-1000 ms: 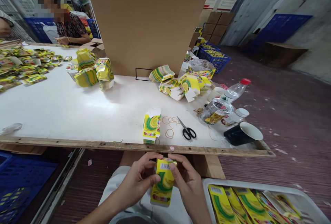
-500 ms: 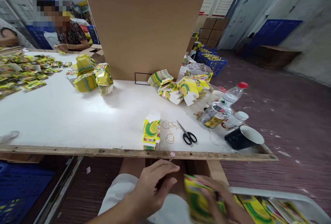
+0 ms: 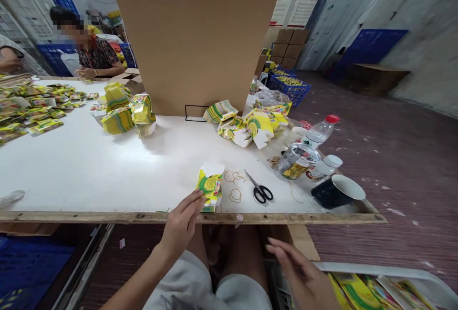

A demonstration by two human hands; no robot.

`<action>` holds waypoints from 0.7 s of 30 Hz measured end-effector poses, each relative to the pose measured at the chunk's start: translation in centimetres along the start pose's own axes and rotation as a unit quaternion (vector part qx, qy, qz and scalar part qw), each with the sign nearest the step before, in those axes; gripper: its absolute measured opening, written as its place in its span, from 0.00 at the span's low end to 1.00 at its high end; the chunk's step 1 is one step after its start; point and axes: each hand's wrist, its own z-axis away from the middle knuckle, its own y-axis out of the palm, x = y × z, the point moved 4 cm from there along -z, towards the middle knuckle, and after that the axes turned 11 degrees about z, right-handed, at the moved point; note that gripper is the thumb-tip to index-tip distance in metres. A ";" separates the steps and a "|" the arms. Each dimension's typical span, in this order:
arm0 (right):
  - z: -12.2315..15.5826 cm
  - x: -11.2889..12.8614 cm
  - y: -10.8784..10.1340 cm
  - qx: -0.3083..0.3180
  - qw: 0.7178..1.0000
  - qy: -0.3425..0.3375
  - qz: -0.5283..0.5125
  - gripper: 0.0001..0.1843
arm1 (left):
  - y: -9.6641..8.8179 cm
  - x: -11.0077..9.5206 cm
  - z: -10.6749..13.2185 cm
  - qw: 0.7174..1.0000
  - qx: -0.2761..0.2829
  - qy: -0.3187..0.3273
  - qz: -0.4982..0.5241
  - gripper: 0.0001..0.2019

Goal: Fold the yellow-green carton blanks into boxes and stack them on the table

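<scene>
Near the table's front edge lies a small stack of flat yellow-and-green cartons (image 3: 210, 181) with white flaps. My left hand (image 3: 182, 222) reaches over that edge, its fingers closed on the lower left side of the top carton; the thumb is mostly hidden. Beside the stack lie several thin rubber bands (image 3: 235, 195) and black-handled scissors (image 3: 263, 193). Lower down, above my lap on the right, my right hand (image 3: 298, 272) is empty with fingers apart. It is nearest to a pale bin (image 3: 379, 269) holding more yellow cartons (image 3: 352, 288).
Along the right edge stand a dark cup (image 3: 331, 193), a clear jar (image 3: 296, 160) and a red-capped bottle (image 3: 322, 131). More carton bundles (image 3: 257, 124) lie by a tall cardboard panel (image 3: 196, 38). At far left, a co-worker (image 3: 96, 57) sits behind piled cartons (image 3: 36, 105).
My left hand has moved up and left from above my lap to the carton stack. The carton in my right hand is gone from it, and that hand has opened.
</scene>
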 end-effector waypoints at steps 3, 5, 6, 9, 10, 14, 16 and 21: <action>-0.5 4.5 4.8 0.018 0.983 0.019 -0.180 0.28 | -0.4 -2.7 1.3 0.994 -0.043 0.085 0.047 0.22; -0.5 6.3 6.8 0.055 0.957 0.035 -0.282 0.28 | -0.1 -4.4 2.3 0.987 -0.014 0.129 0.095 0.25; -0.5 6.8 7.4 0.069 0.944 0.043 -0.318 0.27 | 0.3 -5.1 2.8 0.983 0.007 0.139 0.120 0.26; -0.4 6.9 7.7 0.086 0.923 0.056 -0.371 0.23 | 1.0 -6.4 3.7 0.976 0.011 0.113 0.187 0.26; -0.3 6.6 7.7 0.092 0.921 0.056 -0.375 0.22 | 1.1 -6.5 3.7 0.975 -0.013 0.077 0.207 0.27; 0.5 6.0 8.4 0.156 0.920 0.031 -0.359 0.18 | 1.9 -5.7 3.0 0.918 -0.080 -0.167 0.350 0.29; 1.1 5.9 9.0 0.156 0.927 0.025 -0.341 0.18 | 2.5 -5.4 2.5 0.866 -0.061 -0.258 0.425 0.25; 1.5 5.3 8.9 0.034 0.979 -0.006 -0.202 0.20 | 2.5 -4.9 2.2 0.824 -0.028 -0.322 0.466 0.19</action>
